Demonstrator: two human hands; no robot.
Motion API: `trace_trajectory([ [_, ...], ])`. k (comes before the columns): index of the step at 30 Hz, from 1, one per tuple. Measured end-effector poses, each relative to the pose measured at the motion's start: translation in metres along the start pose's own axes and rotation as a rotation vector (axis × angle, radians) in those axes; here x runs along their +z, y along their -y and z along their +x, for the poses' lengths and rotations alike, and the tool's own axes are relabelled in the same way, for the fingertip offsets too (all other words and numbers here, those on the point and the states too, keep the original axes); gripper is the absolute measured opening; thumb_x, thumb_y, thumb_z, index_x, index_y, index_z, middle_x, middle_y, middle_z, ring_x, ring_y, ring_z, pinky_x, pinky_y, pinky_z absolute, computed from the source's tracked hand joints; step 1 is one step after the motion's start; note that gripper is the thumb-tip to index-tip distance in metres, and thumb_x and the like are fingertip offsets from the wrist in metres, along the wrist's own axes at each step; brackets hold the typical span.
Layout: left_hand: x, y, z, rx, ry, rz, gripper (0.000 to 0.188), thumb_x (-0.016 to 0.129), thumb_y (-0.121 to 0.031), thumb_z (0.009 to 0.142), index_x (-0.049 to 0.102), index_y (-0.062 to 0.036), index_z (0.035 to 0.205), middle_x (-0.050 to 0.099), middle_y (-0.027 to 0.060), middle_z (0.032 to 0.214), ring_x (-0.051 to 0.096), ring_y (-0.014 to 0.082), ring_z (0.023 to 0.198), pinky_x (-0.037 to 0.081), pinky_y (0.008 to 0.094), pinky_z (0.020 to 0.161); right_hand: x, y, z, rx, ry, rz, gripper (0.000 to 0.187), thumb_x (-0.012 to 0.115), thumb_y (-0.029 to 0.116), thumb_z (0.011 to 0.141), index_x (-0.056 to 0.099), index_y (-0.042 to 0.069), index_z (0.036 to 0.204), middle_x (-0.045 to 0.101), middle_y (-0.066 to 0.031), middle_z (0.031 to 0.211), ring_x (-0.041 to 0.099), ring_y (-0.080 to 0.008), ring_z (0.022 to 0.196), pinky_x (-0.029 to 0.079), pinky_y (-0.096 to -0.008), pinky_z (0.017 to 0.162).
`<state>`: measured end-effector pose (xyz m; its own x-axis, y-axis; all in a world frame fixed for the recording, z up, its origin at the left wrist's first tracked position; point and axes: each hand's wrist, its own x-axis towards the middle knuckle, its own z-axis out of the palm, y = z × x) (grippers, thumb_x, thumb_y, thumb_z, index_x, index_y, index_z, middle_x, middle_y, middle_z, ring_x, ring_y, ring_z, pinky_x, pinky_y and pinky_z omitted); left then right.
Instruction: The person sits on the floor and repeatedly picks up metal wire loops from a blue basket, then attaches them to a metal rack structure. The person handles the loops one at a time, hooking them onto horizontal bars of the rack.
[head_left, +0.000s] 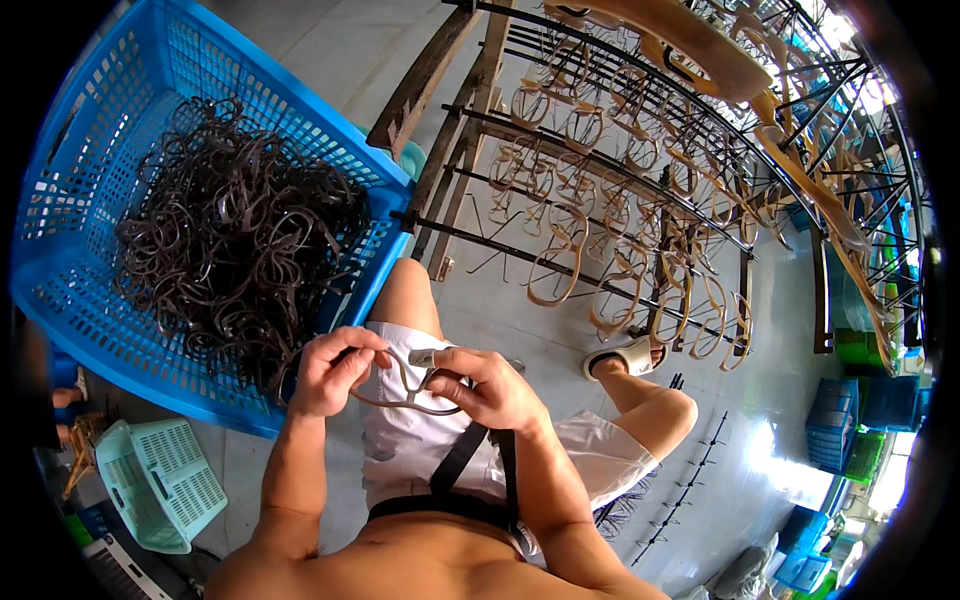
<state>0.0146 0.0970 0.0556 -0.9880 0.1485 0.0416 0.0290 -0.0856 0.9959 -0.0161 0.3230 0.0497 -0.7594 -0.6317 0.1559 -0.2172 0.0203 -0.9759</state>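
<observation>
Between my two hands, over my lap, is a brownish eyeglass frame front (411, 400) with no lenses that I can see. My left hand (335, 370) pinches its left end between thumb and fingers. On the other end, my right hand (490, 388) is closed round the rim, with the thumb hiding part of it. A greyish wrap or cover (422, 358) shows at the tip of my right index finger. Left of my hands, a large blue plastic basket (390, 245) holds a tangled heap of dark eyeglass frames (245, 235).
A rack with black bars (560, 257) stands ahead to the right, hung with many amber eyeglass frames (570, 255). Wooden posts (425, 80) edge it. A pale green basket (175, 480) lies lower left. Blue crates (835, 420) stand far right; a spiked black rod (680, 490) lies on the floor.
</observation>
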Motion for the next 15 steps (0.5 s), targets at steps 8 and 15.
trace_trajectory([
  [8, 0.038, 0.022, 0.023, 0.374, -0.469, -0.113, 0.020, 0.040, -0.005, 0.093, 0.046, -0.0014, 0.112, 0.054, 0.0082, 0.086, 0.042, 0.0093, 0.063, 0.037, 0.0216, 0.056, 0.025, -0.019, 0.001, 0.167, -0.442, 0.769, 0.059, 0.043, 0.033, 0.096, 0.019, 0.001, 0.139, 0.053, -0.0191, 0.113, 0.056, -0.0281, 0.100, 0.047, -0.0376, 0.083],
  [15, 0.043, 0.043, 0.031, 0.590, -0.213, 0.584, 0.022, 0.051, -0.004, 0.084, 0.051, 0.0022, 0.106, 0.057, 0.0171, 0.099, 0.055, 0.0305, 0.089, 0.043, 0.0385, 0.080, 0.036, -0.009, 0.023, 0.083, -1.058, 0.323, 0.024, 0.033, 0.010, 0.098, 0.039, -0.004, 0.116, 0.055, -0.0063, 0.065, 0.050, -0.0109, 0.049, 0.044, -0.0233, 0.047],
])
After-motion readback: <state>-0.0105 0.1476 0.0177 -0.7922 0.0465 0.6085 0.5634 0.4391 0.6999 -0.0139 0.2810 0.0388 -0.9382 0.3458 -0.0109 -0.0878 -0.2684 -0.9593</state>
